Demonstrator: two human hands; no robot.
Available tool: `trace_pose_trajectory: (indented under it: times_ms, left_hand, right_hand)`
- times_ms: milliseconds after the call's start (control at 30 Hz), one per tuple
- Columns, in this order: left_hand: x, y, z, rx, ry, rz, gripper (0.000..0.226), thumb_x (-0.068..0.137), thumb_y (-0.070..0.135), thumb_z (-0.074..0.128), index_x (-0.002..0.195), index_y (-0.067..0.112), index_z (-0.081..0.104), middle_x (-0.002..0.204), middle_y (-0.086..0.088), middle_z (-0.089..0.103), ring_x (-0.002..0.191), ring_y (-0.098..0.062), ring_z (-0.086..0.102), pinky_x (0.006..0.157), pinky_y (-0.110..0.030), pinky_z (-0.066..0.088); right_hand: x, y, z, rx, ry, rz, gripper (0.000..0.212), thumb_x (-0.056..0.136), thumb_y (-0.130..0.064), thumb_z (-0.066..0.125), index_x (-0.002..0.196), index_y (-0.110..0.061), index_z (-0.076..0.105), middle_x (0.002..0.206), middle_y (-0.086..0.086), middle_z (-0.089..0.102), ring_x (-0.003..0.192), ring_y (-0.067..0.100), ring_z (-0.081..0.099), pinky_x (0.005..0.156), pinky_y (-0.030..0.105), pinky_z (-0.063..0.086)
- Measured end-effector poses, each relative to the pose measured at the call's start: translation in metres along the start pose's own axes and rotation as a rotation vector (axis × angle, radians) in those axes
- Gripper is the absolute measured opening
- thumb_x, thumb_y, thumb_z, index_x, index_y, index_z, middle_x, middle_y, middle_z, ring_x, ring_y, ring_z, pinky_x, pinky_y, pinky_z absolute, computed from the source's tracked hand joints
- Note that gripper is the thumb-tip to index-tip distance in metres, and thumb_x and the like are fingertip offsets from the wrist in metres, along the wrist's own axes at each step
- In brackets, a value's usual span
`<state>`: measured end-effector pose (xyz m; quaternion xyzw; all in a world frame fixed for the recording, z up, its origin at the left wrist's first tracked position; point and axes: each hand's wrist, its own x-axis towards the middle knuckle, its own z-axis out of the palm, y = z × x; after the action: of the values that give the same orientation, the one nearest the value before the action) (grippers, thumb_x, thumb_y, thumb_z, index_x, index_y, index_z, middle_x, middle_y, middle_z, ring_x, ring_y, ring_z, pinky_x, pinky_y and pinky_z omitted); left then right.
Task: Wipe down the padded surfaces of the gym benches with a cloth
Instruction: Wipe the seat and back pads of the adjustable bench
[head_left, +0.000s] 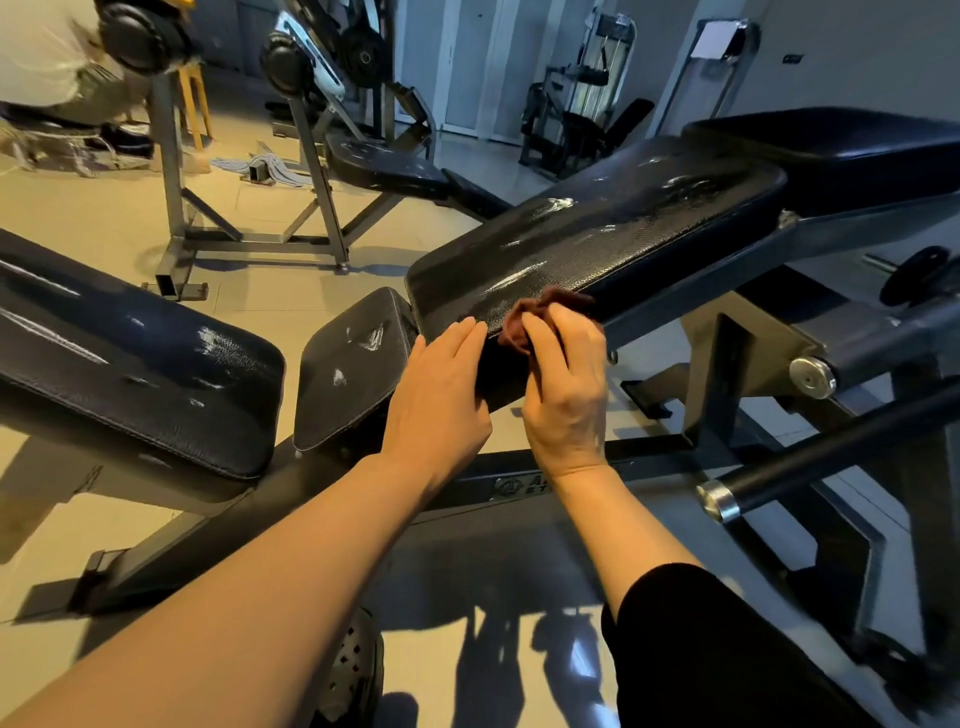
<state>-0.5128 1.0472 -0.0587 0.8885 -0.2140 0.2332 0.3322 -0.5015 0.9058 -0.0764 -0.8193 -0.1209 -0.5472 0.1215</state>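
While bunched, cloth (540, 317) (under right hand (566, 384))

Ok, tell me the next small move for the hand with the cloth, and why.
Probably sweep the right hand up the long pad, away from its near edge. It grips the bunched brown cloth only at that lower edge, while the left hand rests flat beside it. Streaks run along the rest of the pad, so most of it seems unfinished.

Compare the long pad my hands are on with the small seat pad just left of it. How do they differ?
The long back pad is far longer and tilts upward away from you; the small seat pad is short and slopes down toward you. Your left hand rests on the long pad's near end, your right hand holds the cloth there; the seat pad is untouched. Both are black, textured, with shiny streaks.
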Motion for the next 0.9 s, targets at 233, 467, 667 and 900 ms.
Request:
trace_pose_trajectory:
  times_ms: [233, 467, 667, 900]
  left_hand:
    - [-0.002, 0.002, -0.001, 0.012, -0.005, -0.012, 0.071, 0.086, 0.009, 0.062, 0.148, 0.017, 0.030, 0.153, 0.001, 0.033, 0.142, -0.016, 0.026, 0.112, -0.027, 0.001]
    - [-0.001, 0.005, 0.000, 0.020, -0.002, -0.016, 0.072, 0.086, 0.010, 0.064, 0.148, 0.017, 0.029, 0.153, 0.001, 0.031, 0.142, -0.016, 0.026, 0.111, -0.027, 0.000]
    - [-0.001, 0.006, 0.002, 0.013, 0.008, -0.021, 0.068, 0.085, 0.007, 0.063, 0.146, 0.015, 0.034, 0.150, 0.000, 0.036, 0.141, -0.016, 0.028, 0.114, -0.028, 0.002]
    - [0.001, 0.009, 0.003, 0.010, -0.015, -0.065, 0.070, 0.087, 0.012, 0.064, 0.148, 0.017, 0.030, 0.153, 0.001, 0.032, 0.142, -0.016, 0.026, 0.118, -0.034, 0.010]
  right_hand:
    - [-0.033, 0.016, -0.005, -0.076, -0.199, -0.009, 0.042, 0.084, 0.000, 0.054, 0.125, 0.000, 0.060, 0.126, 0.019, 0.060, 0.125, 0.033, 0.052, 0.109, 0.042, 0.037]
    - [0.003, 0.006, -0.009, -0.023, -0.058, 0.154, 0.046, 0.094, -0.011, 0.034, 0.135, 0.001, 0.050, 0.140, 0.021, 0.048, 0.137, 0.036, 0.038, 0.115, 0.041, 0.029]
    - [-0.035, -0.004, -0.002, 0.052, -0.315, 0.115, 0.058, 0.079, 0.011, 0.055, 0.136, 0.000, 0.050, 0.135, 0.020, 0.052, 0.129, 0.035, 0.046, 0.099, 0.051, 0.049]
    - [0.006, -0.001, -0.019, 0.104, -0.105, 0.341, 0.055, 0.087, 0.009, 0.048, 0.142, -0.001, 0.042, 0.153, 0.016, 0.033, 0.144, 0.029, 0.026, 0.115, 0.035, 0.026]
